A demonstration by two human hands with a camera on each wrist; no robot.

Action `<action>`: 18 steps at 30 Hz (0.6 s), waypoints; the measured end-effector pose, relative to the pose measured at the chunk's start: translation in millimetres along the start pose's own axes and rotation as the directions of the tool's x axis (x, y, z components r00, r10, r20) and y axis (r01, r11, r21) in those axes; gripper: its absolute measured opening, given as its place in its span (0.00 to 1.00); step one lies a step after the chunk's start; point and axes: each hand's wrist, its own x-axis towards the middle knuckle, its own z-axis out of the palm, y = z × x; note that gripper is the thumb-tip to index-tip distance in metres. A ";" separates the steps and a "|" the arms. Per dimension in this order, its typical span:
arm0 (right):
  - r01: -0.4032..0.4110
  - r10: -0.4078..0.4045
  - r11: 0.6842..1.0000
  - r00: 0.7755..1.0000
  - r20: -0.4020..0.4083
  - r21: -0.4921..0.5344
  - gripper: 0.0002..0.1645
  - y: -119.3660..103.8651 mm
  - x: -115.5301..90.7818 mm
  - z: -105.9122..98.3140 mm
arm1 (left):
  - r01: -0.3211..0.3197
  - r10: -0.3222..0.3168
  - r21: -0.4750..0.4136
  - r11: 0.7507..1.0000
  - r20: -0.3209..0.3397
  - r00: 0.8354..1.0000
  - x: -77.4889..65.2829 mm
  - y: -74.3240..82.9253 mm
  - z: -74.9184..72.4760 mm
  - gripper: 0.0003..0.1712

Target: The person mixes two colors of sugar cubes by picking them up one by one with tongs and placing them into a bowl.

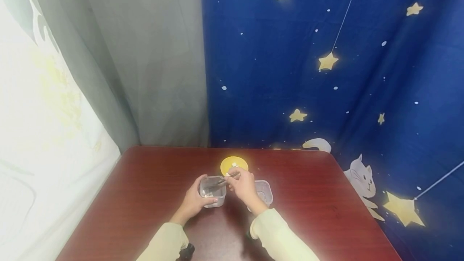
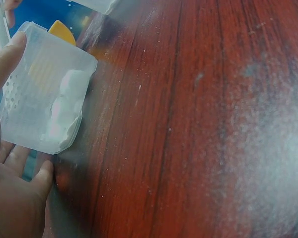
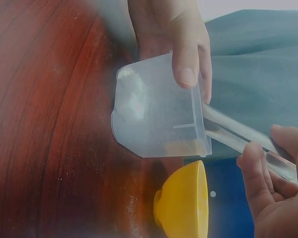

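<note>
My left hand grips a clear plastic container, thumb over the near rim and fingers round its side. Several white pieces lie at the bottom of it. In my right hand is a pair of metal tongs, pinched between thumb and fingers, their far ends reaching down inside the container. Just beyond the hands stands a yellow bowl, with a small white piece showing in it. A second clear container is partly hidden behind my right hand and wrist.
Everything stands on a dark red wooden table. Past its far edge hang a grey curtain and a blue curtain with stars. A pale, bright curtain borders the left side.
</note>
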 end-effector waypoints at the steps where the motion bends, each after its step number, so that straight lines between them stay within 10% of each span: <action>1: 0.000 0.000 1.000 1.000 -0.001 0.001 0.11 -0.2 -0.1 0.0 | 0.000 0.000 0.001 1.000 0.001 1.000 -0.1 0.4 -0.3 0.58; 18: 0.020 -0.018 0.998 1.000 0.025 -0.059 0.09 -6.1 -2.4 -3.9 | 0.015 -0.015 0.021 1.000 0.013 1.000 -0.3 0.7 -1.0 0.57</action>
